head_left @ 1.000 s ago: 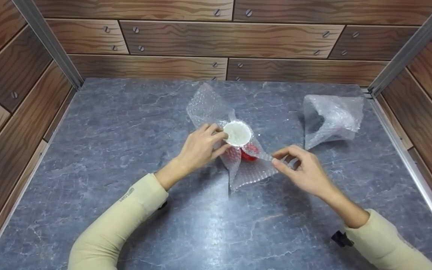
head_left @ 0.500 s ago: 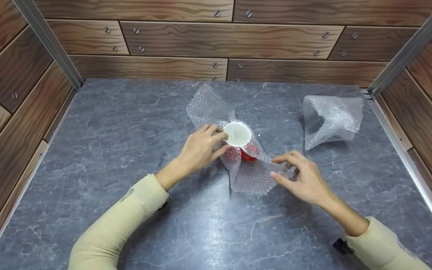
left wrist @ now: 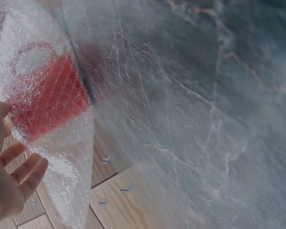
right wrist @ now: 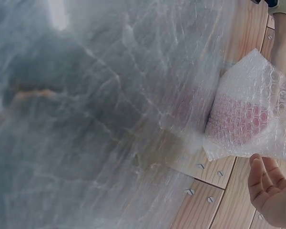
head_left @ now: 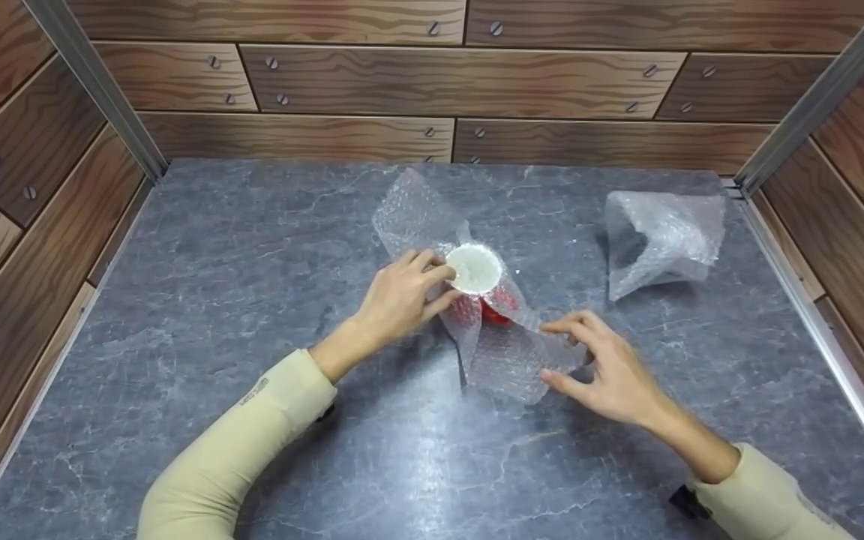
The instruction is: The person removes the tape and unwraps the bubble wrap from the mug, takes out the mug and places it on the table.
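Observation:
A red mug (left wrist: 57, 98) with a handle and a white inside (head_left: 475, 268) stands upright on the grey table, partly wrapped in bubble wrap (head_left: 507, 360). In the head view, my left hand (head_left: 402, 296) holds it at the left of its rim, one finger curled over the edge and the thumb lower on the side. Near the loose flap on the right is my right hand (head_left: 612, 371), its thumb and fingers spread apart with the wrap's edge between them. The right wrist view shows the fingertips of that hand (right wrist: 276, 191) right at the wrap's lower edge.
Toward the back right of the marbled table (head_left: 267, 225) lies another crumpled piece of bubble wrap (head_left: 672, 236). Wood-patterned panels (head_left: 372, 82) enclose the back and sides, with metal posts (head_left: 98, 90) at the rear corners.
My right hand has let go of the flap's pinched corner, moved slightly down and spread its fingers. The flap has unfolded toward the front. My left hand stays at the mug.

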Demonstrator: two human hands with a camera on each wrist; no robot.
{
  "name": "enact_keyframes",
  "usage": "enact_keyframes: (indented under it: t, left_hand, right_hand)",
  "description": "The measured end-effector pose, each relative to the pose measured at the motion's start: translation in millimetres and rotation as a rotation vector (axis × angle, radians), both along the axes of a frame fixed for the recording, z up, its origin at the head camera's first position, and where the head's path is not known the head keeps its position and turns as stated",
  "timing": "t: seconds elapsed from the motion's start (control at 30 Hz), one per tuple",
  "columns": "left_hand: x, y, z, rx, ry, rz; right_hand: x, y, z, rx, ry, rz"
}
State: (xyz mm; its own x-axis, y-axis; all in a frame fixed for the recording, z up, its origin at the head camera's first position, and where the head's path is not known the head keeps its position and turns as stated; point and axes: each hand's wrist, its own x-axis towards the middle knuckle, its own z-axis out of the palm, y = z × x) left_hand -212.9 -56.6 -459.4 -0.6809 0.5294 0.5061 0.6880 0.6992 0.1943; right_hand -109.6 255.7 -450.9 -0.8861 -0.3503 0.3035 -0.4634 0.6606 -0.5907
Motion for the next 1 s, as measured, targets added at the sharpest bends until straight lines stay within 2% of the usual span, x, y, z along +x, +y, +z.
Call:
enact_keyframes:
  t: [0.17,0.4,0.73,1.0]
  left_hand:
    - [0.3,0,-0.4,0.008,0.001,0.001]
    - [0.2,0,0.1,0.007,-0.007,0.001]
    - [-0.7,0,-1.0,0.011,0.01,-0.007]
    - [-0.3,0,-0.7,0.004,0.016,-0.001]
  right_hand:
    - [0.2,2,2.2,-0.008,0.023,0.024]
    - [-4.9,3,16.4,0.039,0.006,0.028]
    - [-18.4,-2,36.2,0.129,-0.017,0.045]
    - [-35.4,-6,42.6,0.157,-0.013,0.101]
